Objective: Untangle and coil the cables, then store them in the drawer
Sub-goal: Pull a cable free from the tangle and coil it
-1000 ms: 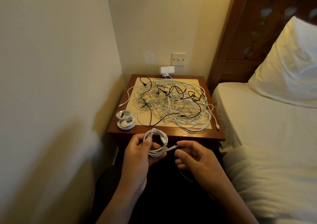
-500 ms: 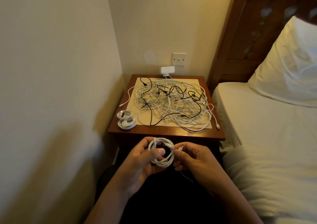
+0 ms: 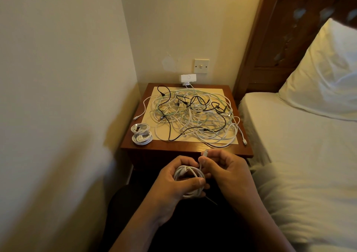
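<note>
A coiled white cable (image 3: 190, 181) sits in my left hand (image 3: 173, 184), thumb pressed across its loops, just in front of the nightstand. My right hand (image 3: 226, 172) pinches the cable's free end, with the white plug (image 3: 205, 154) sticking up above the fingers. A large tangle of white, pale green and black cables (image 3: 195, 116) covers the mat on the wooden nightstand (image 3: 173, 148). Two small white coils (image 3: 140, 134) lie at the nightstand's front left corner. No drawer front is visible; my hands hide it.
A wall runs close on the left. The bed (image 3: 299, 155) with a pillow (image 3: 324, 74) and wooden headboard is on the right. A white charger (image 3: 188, 78) is plugged in under a wall switch (image 3: 201, 66) behind the nightstand. One white plug (image 3: 245, 142) hangs over the right edge.
My hands have come together and dropped slightly. The right hand took hold of the cable's free end and brought the plug up over the coil.
</note>
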### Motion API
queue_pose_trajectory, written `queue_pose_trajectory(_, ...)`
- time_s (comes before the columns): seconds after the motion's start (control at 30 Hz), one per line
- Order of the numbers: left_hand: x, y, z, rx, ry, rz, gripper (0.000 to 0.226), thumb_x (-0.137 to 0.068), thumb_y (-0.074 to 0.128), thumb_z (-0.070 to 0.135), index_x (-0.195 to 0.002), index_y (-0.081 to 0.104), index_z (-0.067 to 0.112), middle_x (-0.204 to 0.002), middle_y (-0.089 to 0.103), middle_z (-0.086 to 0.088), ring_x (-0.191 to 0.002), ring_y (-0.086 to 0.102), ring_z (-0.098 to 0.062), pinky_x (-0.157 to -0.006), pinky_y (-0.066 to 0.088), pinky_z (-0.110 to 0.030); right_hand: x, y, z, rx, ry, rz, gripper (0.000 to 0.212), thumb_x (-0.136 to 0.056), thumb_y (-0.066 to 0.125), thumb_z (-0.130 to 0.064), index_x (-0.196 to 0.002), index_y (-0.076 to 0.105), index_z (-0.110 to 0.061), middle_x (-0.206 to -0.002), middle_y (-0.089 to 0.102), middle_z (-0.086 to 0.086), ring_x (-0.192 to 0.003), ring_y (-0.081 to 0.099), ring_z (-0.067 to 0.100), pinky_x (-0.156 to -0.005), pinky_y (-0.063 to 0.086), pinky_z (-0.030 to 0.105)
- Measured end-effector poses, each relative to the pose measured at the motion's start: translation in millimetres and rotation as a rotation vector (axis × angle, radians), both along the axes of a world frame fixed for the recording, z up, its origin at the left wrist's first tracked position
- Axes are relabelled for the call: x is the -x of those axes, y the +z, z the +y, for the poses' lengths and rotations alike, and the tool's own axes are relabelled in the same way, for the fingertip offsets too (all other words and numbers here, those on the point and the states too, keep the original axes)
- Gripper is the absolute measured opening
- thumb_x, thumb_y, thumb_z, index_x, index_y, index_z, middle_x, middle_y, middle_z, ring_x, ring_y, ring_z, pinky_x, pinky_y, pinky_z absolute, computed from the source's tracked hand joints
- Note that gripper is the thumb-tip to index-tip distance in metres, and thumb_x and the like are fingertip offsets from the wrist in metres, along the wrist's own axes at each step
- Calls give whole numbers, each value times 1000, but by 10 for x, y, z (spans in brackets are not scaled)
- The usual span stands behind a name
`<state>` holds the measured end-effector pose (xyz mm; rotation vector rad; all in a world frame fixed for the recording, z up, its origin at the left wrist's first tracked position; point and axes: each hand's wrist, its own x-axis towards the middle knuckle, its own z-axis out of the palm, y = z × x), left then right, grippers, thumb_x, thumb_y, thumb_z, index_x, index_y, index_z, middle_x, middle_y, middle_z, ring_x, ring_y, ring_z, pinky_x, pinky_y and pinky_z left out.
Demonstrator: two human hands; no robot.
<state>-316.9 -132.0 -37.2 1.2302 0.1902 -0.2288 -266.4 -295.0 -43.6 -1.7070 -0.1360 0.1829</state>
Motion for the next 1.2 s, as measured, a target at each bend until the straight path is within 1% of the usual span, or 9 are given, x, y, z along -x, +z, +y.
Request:
queue_pose_trajectory(0.1, -8, -17, 27, -25, 60, 2, 31, -80, 78, -2, -108, 69, 6, -105, 70, -27, -93, 74, -40, -74, 62, -39, -18, -18, -60, -57, -100, -43, 11, -94, 72, -22, -105, 72, -21, -91, 77, 1, -82, 75, 17, -74, 59, 29)
queue_pose_trajectory(0.2, 0, -8, 83, 6, 72, 17, 35, -74, 81, 4, -106, 68, 3, -108, 66, -35, -92, 74, -41, -72, 62, -38, -22, -5, -124, -114, -164, -63, 10, -94, 72, -18, -103, 73, -19, -92, 78, 2, -82, 76, 18, -75, 61, 30)
queue_pose_trajectory(0.43, -36, 29, 98, 30, 44, 70, 34, -84, 75, 8, -116, 64, 4, -99, 71, -18, -93, 74, -36, -75, 61, -37, -37, 0, -118, -226, -135, -57, 19, -97, 65, -15, -112, 74, -22, -92, 76, 5, -89, 75, 21, -79, 62, 31)
queue_pose_trajectory(0.53, -81, 43, 61, 138, 83, 158, 21, -98, 57, 10, -115, 62, 0, -99, 66, -22, -89, 72, -38, -77, 62, -42, 8, 42, -81, -110, 2, -239, 27, -100, 60, -17, -118, 73, -33, -96, 70, -4, -92, 69, 13, -83, 59, 26)
queue_pose_trajectory(0.67, -127, 45, 44, 298, 154, 214, 28, -97, 50, 12, -104, 72, -3, -102, 62, -26, -84, 71, -41, -81, 61, -51, 98, 106, -50, 271, 240, -498, 44, -102, 58, -11, -129, 67, -44, -111, 59, -11, -106, 60, 9, -84, 51, 17)
queue_pose_trajectory(0.8, -115, 89, 47, 302, 100, 209, 48, -96, 46, 26, -127, 63, -7, -128, 62, -34, -103, 67, -37, -88, 59, -49, 141, 122, 43, 517, 275, -592, 38, -96, 70, -21, -129, 67, -39, -110, 58, -17, -103, 57, 1, -82, 52, 19)
queue_pose_trajectory(0.87, -112, 108, 51, 301, 106, 192, 50, -99, 39, 27, -126, 63, -8, -122, 65, -33, -97, 68, -33, -85, 59, -46, 162, 127, 86, 550, 222, -601, 31, -91, 76, -23, -119, 68, -34, -107, 60, -20, -99, 57, -1, -81, 54, 20)
queue_pose_trajectory(1.0, -59, 121, -10, 203, 101, 115, 45, -91, 48, 26, -119, 69, -3, -113, 69, -28, -94, 68, -28, -92, 56, -46, 163, 163, 137, 508, 63, -560, 29, -87, 80, -19, -99, 57, -34, -93, 53, -20, -89, 54, -6, -70, 46, 8)
queue_pose_trajectory(1.2, -45, 97, 30, 22, 69, 59, 39, -106, 38, 25, -117, 74, 14, -117, 73, -17, -109, 71, -31, -100, 55, -52, 128, 166, 147, 485, -48, -471, 32, -82, 85, -22, -86, 56, -34, -76, 60, -12, -79, 60, 3, -62, 47, 13)
